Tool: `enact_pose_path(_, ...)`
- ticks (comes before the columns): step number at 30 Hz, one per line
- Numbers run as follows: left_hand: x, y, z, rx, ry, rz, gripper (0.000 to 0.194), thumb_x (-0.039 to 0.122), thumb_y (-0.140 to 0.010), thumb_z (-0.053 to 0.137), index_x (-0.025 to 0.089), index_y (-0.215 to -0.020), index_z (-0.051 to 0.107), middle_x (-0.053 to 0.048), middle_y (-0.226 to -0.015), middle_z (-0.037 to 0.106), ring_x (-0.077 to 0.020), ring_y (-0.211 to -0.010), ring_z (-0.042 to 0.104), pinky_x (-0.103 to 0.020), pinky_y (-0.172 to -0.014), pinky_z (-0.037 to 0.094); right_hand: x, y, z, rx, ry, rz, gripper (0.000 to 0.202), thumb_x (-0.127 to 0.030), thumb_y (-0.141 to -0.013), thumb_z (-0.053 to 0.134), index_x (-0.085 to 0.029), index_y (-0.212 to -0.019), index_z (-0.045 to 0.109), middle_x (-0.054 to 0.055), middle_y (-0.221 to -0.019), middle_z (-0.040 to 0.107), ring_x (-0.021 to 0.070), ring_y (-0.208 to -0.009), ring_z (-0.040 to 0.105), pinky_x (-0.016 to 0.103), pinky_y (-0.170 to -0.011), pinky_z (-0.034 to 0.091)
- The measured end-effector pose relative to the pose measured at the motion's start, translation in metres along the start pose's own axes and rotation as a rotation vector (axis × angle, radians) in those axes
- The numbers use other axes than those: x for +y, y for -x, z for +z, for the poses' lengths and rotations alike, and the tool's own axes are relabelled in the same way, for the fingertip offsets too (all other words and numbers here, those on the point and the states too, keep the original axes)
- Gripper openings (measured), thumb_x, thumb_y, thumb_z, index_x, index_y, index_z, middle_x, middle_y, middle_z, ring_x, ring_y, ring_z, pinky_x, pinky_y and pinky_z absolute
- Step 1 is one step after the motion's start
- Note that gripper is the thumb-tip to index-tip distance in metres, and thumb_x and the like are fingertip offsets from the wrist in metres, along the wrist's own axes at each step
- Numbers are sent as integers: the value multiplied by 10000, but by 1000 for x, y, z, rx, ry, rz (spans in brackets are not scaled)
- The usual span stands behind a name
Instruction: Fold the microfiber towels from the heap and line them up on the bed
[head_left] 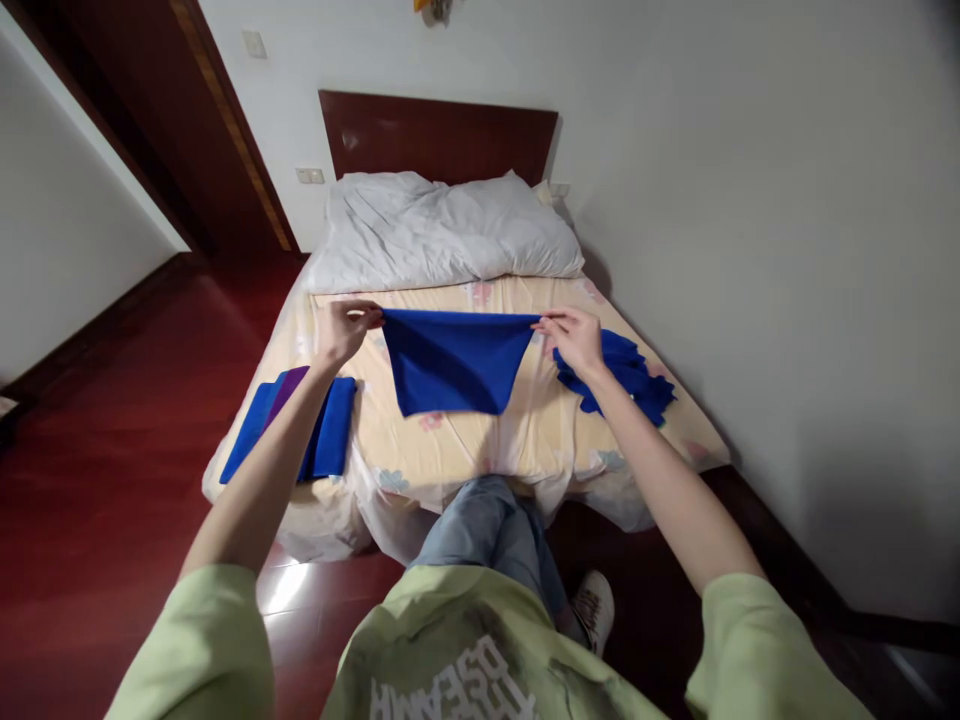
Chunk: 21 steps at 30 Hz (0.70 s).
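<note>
A blue cloth hangs stretched between my two hands above the bed, its top edge taut and its lower edge hanging down. My left hand pinches the upper left corner. At the upper right corner, my right hand grips the fabric between thumb and fingers. Below my left forearm lie folded blue cloths with a purple cloth among them, partly hidden by the arm. A crumpled heap of blue cloth rests on the bed beside my right forearm.
The bed has a yellow flowered sheet. Bunched white bedding lies at its far end, against a dark wooden headboard. A white wall runs along the right, and red wooden floor extends on the left.
</note>
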<state>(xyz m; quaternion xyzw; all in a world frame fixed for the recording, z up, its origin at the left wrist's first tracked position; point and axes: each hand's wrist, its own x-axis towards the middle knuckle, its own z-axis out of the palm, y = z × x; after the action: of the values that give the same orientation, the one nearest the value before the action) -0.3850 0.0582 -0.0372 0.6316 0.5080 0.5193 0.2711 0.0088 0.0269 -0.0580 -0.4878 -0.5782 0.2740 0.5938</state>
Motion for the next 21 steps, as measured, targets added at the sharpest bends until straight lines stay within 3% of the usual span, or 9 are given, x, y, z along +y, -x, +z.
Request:
enact_pose_path(3,0,11,-3,145,-47,179,198,316,-862,690,147,-937,759,-78,-976,749,-182,-868,732,-267,-802,601,-5,10,-5,40,28,-152,284,-433,-821,758,-177,-939,723,97,-984,751,237,-949,746,408,-935,606)
enact_pose_path(5,-14,32,-3,186,-122,252,178,312,-878,682,175,-944,774,-70,-1045,743,-185,-942,720,-269,-847,588,3,27,-9,39,51,-204,224,-392,-853,725,-193,-956,735,102,-1080,738,239,-1038,720,404,-988,580)
enact_pose_path(7,-42,63,1,179,-201,270,175,313,-898,666,200,-951,788,-69,-1076,742,-194,-999,708,-282,-886,574,25,54,-8,26,77,-194,197,-373,-880,688,-200,-956,742,104,-1125,729,235,-1090,697,398,-1023,556)
enact_pose_path(9,-81,100,11,127,-259,248,194,307,-925,625,218,-949,795,-71,-1099,740,-192,-1014,703,-300,-922,562,62,90,-2,15,108,-120,212,-378,-900,651,-196,-955,745,108,-1139,728,226,-1100,689,391,-1031,545)
enact_pose_path(12,-149,161,35,-29,-309,128,228,282,-929,574,238,-910,796,-64,-1089,743,-185,-968,710,-304,-899,568,133,154,16,-10,161,51,258,-386,-904,615,-181,-971,757,122,-1118,741,228,-1082,689,408,-1028,536)
enact_pose_path(16,-221,231,64,-171,-354,-117,216,247,-852,581,204,-788,782,-84,-994,745,-214,-890,720,-323,-850,591,211,230,40,11,201,288,255,-416,-818,669,-182,-765,753,152,-963,758,272,-947,718,459,-935,578)
enact_pose_path(18,-239,253,70,-170,-355,-192,234,250,-849,558,195,-804,781,-91,-1003,746,-232,-932,720,-348,-904,582,232,252,47,50,175,342,281,-450,-797,672,-182,-757,747,167,-1009,749,284,-953,717,449,-876,601)
enact_pose_path(21,-246,267,72,-114,-342,-289,257,335,-860,581,181,-916,780,-101,-1040,751,-248,-961,720,-366,-949,561,243,262,53,106,132,364,339,-494,-788,655,-173,-843,750,172,-1044,745,284,-944,719,429,-844,605)
